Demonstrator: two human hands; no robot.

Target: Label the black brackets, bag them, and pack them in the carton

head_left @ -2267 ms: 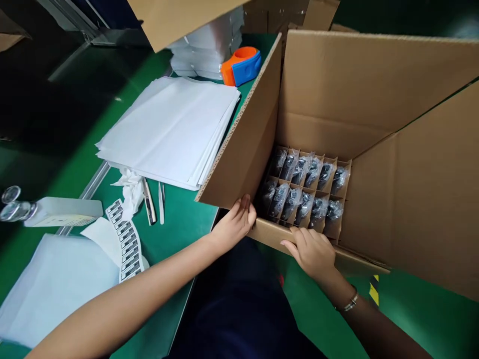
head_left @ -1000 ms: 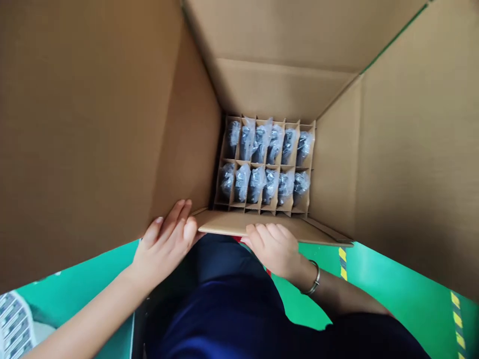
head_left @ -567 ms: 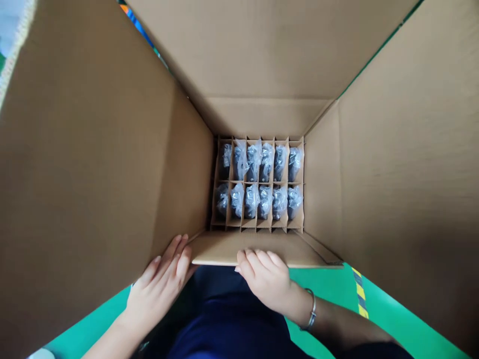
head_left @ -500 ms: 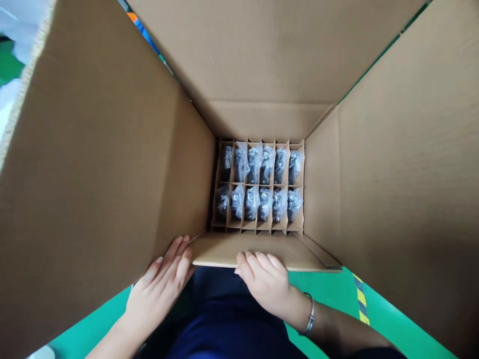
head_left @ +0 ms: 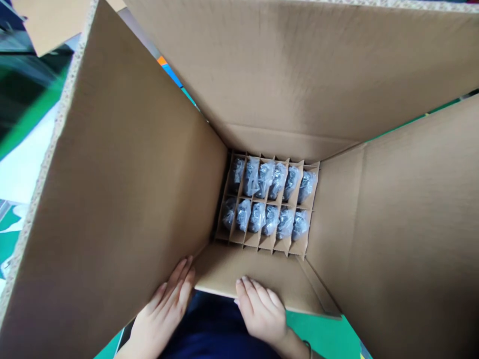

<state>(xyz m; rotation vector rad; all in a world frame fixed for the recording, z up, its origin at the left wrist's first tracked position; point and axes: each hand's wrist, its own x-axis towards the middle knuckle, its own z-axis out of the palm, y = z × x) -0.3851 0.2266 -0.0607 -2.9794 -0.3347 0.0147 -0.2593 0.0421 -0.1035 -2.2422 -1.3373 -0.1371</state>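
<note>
A large open cardboard box [head_left: 284,269] holds a cardboard divider grid [head_left: 277,203] with two rows of dark items [head_left: 257,217] wrapped in clear plastic, one per cell. Fingers of my right hand [head_left: 262,309] curl over the near flap's edge, with the thumb tucked near that edge. At the near left corner, my left hand [head_left: 164,304] lies with long, extended fingers against the left flap [head_left: 123,174], its fingertips at the corner beside the near flap.
The far flap [head_left: 299,65] and right flap [head_left: 411,214] spread outward. Green floor [head_left: 318,329] shows below the near flap. Beyond the left flap are a white surface [head_left: 30,154] and a cardboard piece [head_left: 56,22].
The view has shifted and tilted, so the box and grid appear slightly rotated and lower. Both hands keep their places on the box, appearing lower in view.
</note>
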